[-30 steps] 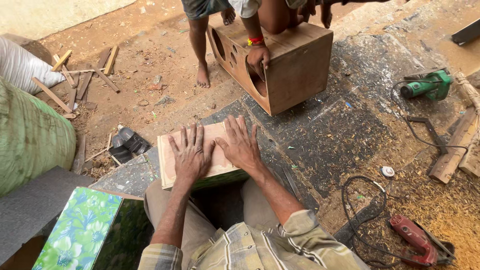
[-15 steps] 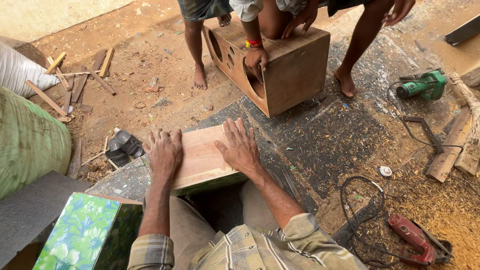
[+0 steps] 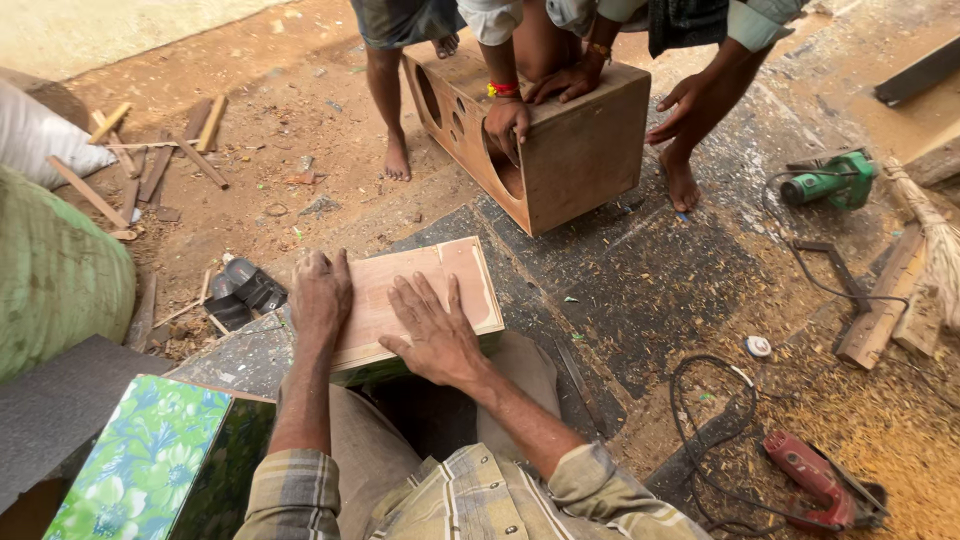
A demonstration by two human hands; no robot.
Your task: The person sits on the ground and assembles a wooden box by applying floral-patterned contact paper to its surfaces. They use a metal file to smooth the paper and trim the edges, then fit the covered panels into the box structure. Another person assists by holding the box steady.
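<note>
A flat plywood board [image 3: 440,280] lies across my lap, over a green-edged panel beneath it. My left hand [image 3: 320,293] grips the board's left edge, fingers curled over it. My right hand [image 3: 432,328] presses flat on the board's middle, fingers spread. Ahead, a wooden speaker box [image 3: 560,150] with round cut-outs stands on the ground. Other people's hands [image 3: 508,122] rest on it and reach into an opening.
A green power tool [image 3: 830,180] and wood offcuts [image 3: 880,315] lie at the right. A red power tool [image 3: 815,480] with a black cable sits near right, on sawdust. A floral-covered panel [image 3: 140,465] is at lower left. Wood scraps [image 3: 160,160] lie far left.
My left hand slid from the board's top to its left edge. The board shifted and turned slightly to the right. The people at the speaker box changed stance.
</note>
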